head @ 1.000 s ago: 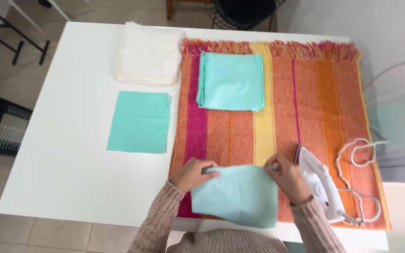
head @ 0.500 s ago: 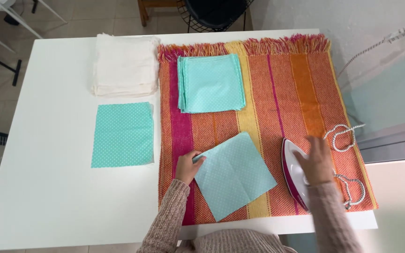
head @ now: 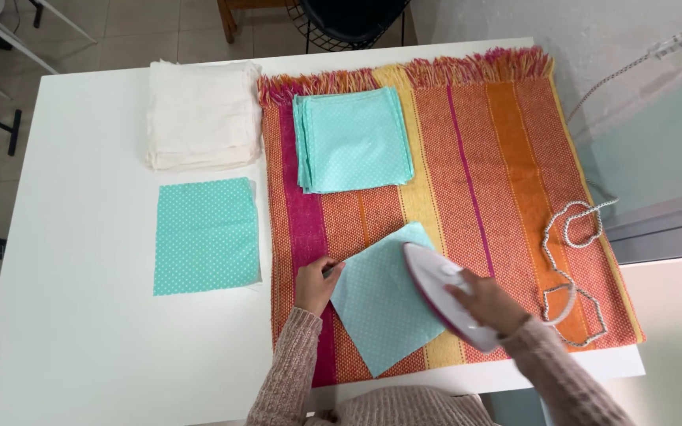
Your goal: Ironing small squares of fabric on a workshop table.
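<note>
A turquoise dotted cloth square (head: 380, 308) lies turned at an angle on the striped orange and pink blanket (head: 507, 173). My left hand (head: 316, 284) pinches its left corner against the blanket. My right hand (head: 487, 304) grips the handle of a white iron with a magenta rim (head: 444, 304), which rests on the square's right side. The iron's braided cord (head: 574, 276) loops over the blanket's right edge.
A stack of turquoise squares (head: 353, 138) sits at the blanket's far end. A pile of folded white cloth (head: 201, 114) and a single turquoise square (head: 207, 235) lie on the white table (head: 80, 315) to the left. A dark chair (head: 345, 20) stands beyond the table.
My right hand has lifted the iron from the blanket's right side and set it on the angled square. My left hand stays at the square's left corner.
</note>
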